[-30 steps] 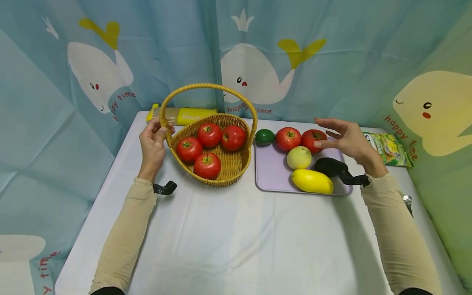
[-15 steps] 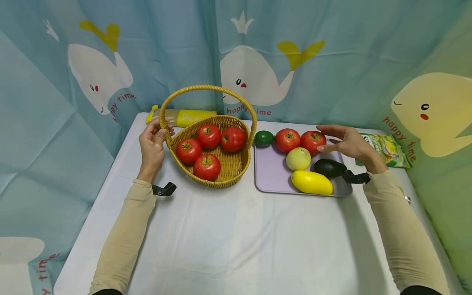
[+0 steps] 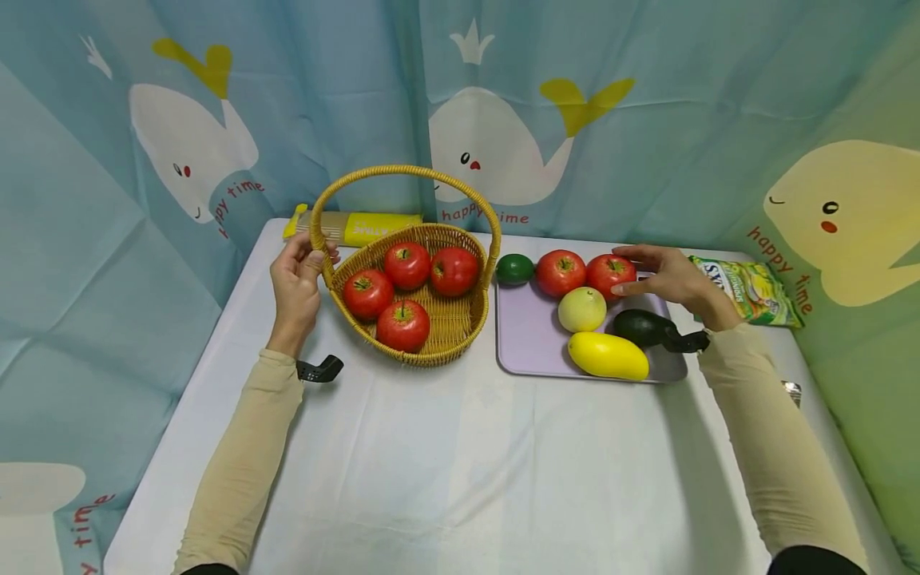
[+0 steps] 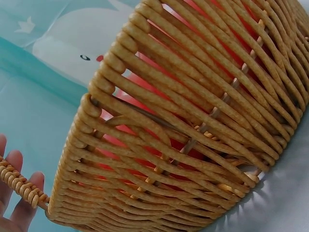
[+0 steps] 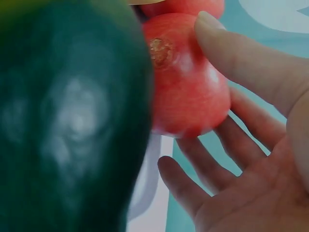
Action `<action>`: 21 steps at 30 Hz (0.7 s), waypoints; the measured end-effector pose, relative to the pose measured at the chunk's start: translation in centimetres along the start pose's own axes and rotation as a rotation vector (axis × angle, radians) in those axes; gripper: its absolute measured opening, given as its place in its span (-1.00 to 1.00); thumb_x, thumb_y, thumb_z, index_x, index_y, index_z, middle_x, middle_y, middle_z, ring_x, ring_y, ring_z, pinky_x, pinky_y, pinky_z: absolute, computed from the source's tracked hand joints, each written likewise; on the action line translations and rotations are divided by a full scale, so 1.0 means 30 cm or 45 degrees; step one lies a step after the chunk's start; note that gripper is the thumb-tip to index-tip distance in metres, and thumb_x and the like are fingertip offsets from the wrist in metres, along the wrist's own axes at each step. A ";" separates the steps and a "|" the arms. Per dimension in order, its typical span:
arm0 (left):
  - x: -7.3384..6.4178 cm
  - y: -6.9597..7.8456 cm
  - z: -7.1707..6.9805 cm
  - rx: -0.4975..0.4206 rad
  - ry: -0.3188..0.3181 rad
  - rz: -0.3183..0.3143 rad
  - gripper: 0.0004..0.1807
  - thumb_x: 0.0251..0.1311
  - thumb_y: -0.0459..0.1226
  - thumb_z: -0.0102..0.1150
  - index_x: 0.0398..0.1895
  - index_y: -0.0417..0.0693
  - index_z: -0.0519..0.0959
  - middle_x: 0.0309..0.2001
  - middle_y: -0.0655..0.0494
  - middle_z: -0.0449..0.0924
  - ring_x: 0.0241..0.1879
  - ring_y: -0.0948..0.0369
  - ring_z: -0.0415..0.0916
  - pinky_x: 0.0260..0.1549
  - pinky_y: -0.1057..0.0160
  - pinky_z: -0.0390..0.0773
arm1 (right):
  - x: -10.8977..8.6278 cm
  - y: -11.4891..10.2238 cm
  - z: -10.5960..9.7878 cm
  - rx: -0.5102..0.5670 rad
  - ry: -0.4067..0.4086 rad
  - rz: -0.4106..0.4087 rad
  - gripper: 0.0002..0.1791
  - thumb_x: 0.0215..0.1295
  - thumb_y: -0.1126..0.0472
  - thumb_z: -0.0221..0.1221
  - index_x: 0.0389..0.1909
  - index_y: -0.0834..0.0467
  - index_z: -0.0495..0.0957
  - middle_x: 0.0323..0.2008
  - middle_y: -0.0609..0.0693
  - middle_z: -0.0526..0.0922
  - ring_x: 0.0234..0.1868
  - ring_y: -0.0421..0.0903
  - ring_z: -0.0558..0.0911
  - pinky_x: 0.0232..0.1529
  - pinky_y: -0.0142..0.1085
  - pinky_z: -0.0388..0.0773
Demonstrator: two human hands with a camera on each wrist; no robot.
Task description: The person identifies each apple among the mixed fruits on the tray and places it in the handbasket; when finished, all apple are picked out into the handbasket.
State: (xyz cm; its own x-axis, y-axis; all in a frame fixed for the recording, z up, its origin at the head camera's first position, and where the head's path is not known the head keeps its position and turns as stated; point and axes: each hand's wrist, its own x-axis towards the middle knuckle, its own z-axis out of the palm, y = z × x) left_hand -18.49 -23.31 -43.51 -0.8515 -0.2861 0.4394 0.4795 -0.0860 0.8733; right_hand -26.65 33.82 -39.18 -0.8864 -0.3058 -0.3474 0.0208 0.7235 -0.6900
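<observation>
My left hand (image 3: 296,275) grips the lower left end of the handle (image 3: 402,169) of a yellow wicker basket (image 3: 453,327). Several red apples (image 3: 404,323) lie inside. In the left wrist view, fingers (image 4: 36,181) wrap the handle beside the woven wall (image 4: 159,130). On a lilac tray (image 3: 532,335), my right hand (image 3: 668,275) holds the rightmost red apple (image 3: 606,271), thumb on its near side and fingers around its far side. The right wrist view shows this apple (image 5: 188,82) partly behind a dark green avocado-shaped fruit (image 5: 72,121).
Also on the tray are another red apple (image 3: 561,273), a lime-like green fruit (image 3: 514,269), a pale round fruit (image 3: 582,310) and a yellow oval fruit (image 3: 608,355). A yellow noodle packet (image 3: 374,228) lies behind the basket, a green snack bag (image 3: 755,291) far right.
My right hand has come down and closed around the rightmost apple on the tray. The left hand stays on the basket handle.
</observation>
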 end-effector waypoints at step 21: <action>0.006 -0.004 -0.002 -0.008 -0.011 0.010 -0.77 0.54 -0.47 0.05 0.08 -0.14 0.64 -0.16 0.01 0.68 -0.14 0.13 0.68 0.00 0.28 0.76 | 0.061 0.048 -0.008 0.016 -0.120 0.081 -0.06 0.37 -0.01 0.41 0.63 0.13 0.15 0.60 0.34 0.16 0.49 0.36 0.25 0.54 0.44 0.19</action>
State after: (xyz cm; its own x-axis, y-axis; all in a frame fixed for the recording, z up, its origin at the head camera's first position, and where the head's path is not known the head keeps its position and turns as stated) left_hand -18.68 -23.41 -43.56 -0.8494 -0.2783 0.4484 0.4878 -0.0897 0.8683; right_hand -28.36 34.45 -40.66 -0.8358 -0.3165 -0.4486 0.0821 0.7358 -0.6722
